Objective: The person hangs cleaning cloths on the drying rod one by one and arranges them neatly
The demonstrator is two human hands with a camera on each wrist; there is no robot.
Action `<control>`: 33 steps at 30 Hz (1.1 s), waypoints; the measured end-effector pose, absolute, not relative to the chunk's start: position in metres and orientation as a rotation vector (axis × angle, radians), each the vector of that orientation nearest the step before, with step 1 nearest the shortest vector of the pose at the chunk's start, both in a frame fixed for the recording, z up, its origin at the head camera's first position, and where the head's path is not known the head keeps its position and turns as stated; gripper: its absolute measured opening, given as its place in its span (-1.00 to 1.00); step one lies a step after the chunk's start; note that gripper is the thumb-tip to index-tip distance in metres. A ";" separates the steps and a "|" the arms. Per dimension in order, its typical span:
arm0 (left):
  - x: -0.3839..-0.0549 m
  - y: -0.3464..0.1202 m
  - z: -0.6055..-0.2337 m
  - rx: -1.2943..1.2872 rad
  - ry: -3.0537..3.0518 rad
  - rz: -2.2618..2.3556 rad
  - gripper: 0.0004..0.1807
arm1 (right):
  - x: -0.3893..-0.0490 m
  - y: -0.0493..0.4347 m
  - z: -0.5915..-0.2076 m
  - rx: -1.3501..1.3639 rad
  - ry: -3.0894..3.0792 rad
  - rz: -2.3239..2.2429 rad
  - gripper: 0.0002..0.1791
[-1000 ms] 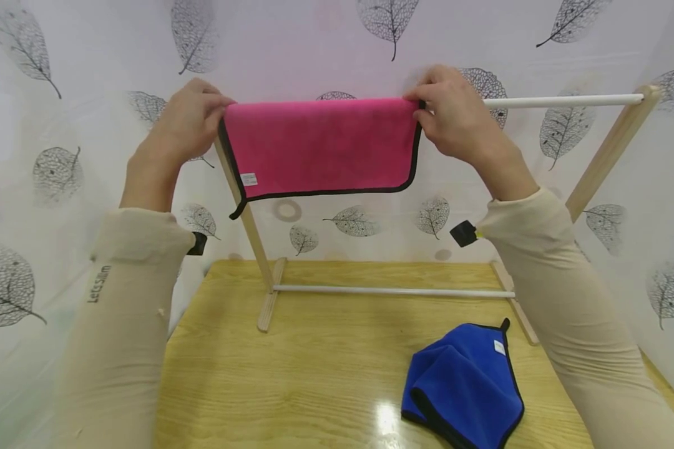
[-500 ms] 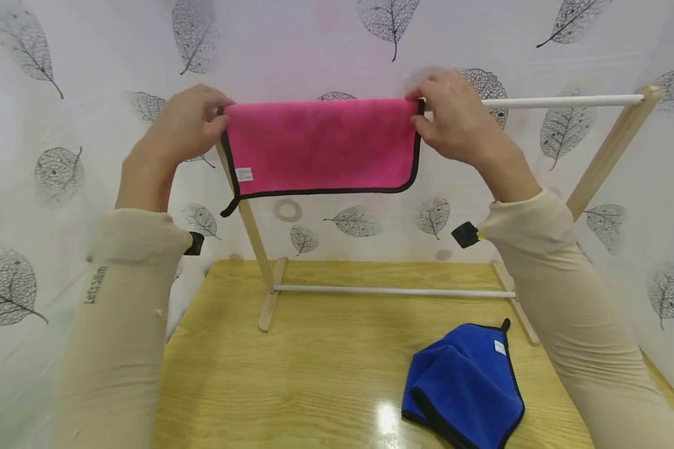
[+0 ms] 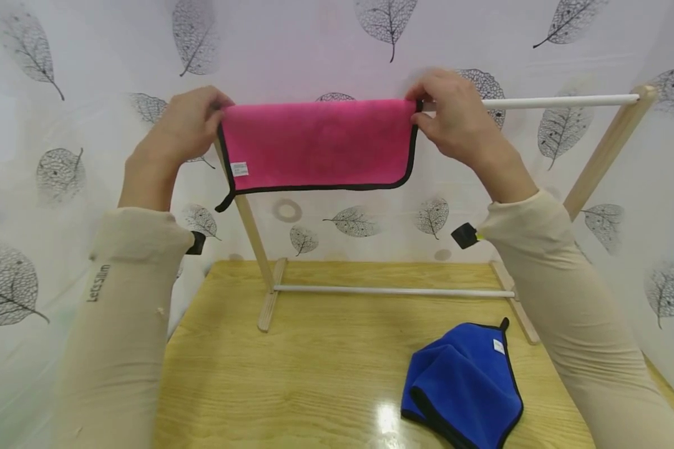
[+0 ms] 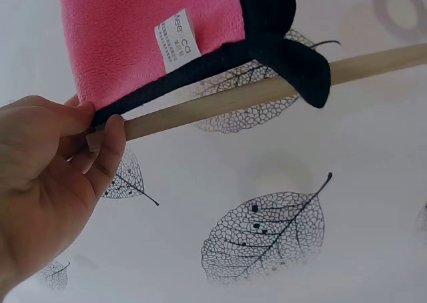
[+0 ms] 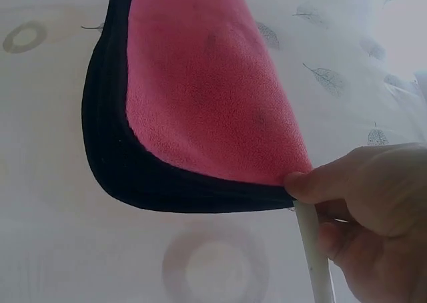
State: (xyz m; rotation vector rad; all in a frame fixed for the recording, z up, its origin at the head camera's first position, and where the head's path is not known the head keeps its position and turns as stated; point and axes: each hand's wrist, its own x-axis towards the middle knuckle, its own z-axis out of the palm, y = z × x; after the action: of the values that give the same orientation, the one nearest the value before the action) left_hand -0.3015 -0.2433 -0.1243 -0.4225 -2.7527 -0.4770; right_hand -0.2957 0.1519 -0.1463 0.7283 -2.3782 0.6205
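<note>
A pink towel (image 3: 320, 146) with black edging hangs folded over the upper white rod (image 3: 561, 101) of a wooden rack. My left hand (image 3: 188, 125) pinches its upper left end, near the top of the rack's left post. At the upper right end, my right hand (image 3: 452, 118) pinches the towel's edge against the rod. In the left wrist view, a white label (image 4: 178, 41) and a black loop (image 4: 300, 69) show at the towel's lower corner. The right wrist view has the thumb (image 5: 300, 186) on the black edging, with the rod just below.
A crumpled blue towel (image 3: 463, 386) with black edging lies at the right front of the wooden table (image 3: 292, 374). The rack's lower white rod (image 3: 393, 291) runs between its wooden feet at the back. A leaf-patterned curtain (image 3: 314, 50) hangs behind.
The pink towel's lower left corner has shifted left and slightly up. My left hand has adjusted a little at its end; my right hand stays at the other.
</note>
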 end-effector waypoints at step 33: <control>-0.299 -0.247 -0.131 -0.280 -2.667 -0.556 -0.60 | -0.305 0.153 -0.160 0.731 -2.162 0.718 -0.82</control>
State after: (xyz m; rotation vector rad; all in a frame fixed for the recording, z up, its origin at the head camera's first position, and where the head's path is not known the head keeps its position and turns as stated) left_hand -0.2988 -0.2473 -0.1313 -0.2803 -2.6668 -0.5565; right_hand -0.3049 0.1533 -0.1603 0.7314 -2.1625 0.7185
